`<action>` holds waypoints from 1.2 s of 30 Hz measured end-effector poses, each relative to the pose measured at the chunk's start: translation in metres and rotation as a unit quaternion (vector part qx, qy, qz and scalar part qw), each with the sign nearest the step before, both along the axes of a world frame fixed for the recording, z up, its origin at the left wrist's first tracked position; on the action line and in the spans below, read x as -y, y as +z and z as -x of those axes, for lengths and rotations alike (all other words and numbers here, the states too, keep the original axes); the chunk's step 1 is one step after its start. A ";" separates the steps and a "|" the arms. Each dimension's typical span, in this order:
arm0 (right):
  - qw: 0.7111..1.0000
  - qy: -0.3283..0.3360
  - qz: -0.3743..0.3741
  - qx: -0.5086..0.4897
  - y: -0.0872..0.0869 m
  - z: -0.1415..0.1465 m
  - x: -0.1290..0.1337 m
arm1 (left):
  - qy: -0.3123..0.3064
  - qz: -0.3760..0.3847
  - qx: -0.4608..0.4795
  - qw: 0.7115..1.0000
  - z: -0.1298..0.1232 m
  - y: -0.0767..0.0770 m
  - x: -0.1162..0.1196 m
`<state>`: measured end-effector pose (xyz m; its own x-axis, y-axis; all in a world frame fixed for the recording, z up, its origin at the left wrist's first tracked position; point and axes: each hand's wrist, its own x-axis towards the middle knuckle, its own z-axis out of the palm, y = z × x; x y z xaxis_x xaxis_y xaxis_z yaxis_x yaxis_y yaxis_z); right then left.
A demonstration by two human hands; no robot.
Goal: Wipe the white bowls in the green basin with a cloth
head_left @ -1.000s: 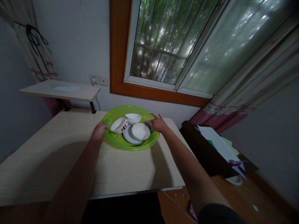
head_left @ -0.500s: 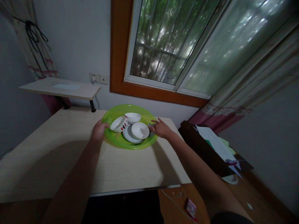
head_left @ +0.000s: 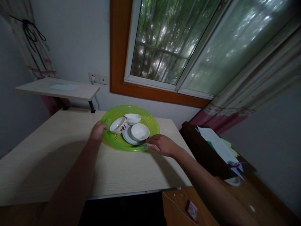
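A round green plastic basket (head_left: 154,124) with a latticed inside sits on the wooden table. My left hand (head_left: 97,130) grips its left rim, fingers closed. Inside are a white bowl with red and dark markings (head_left: 118,125), tilted, and another white bowl (head_left: 133,118) behind it. A third white bowl (head_left: 140,132) rests on a white plate (head_left: 128,137). Several chopsticks (head_left: 117,136) show beneath the tilted bowl. At the basket's front right, my right hand (head_left: 162,144) is closed around a shiny, pale grey thing (head_left: 144,145), mostly hidden, whose kind I cannot make out.
A raised wooden shelf (head_left: 58,89) with a sheet of paper stands at the table's (head_left: 131,169) back left. Beyond the table is a window (head_left: 164,47). To the right, papers lie on a dark brown surface (head_left: 202,150). A pink box (head_left: 192,210) and a cable are on the floor.
My right hand has moved from the basket's right side toward its front, and its spread fingers have closed. The shiny grey thing has moved with it. My left hand stays on the rim.
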<state>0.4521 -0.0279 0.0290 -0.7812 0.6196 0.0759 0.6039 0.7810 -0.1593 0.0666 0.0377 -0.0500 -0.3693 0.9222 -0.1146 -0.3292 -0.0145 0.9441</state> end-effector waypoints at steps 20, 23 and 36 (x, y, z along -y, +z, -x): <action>0.986 -0.122 -0.032 -0.106 -0.035 -0.046 -0.100 | 0.023 0.005 -0.005 1.000 -0.005 0.005 0.004; 0.968 -0.154 -0.009 -0.196 -0.050 -0.051 -0.077 | 0.035 -0.009 -0.007 0.999 -0.010 0.003 0.008; 0.617 -0.305 0.208 -0.695 -0.095 0.004 -0.027 | 0.175 0.022 -0.037 0.984 -0.063 -0.019 0.048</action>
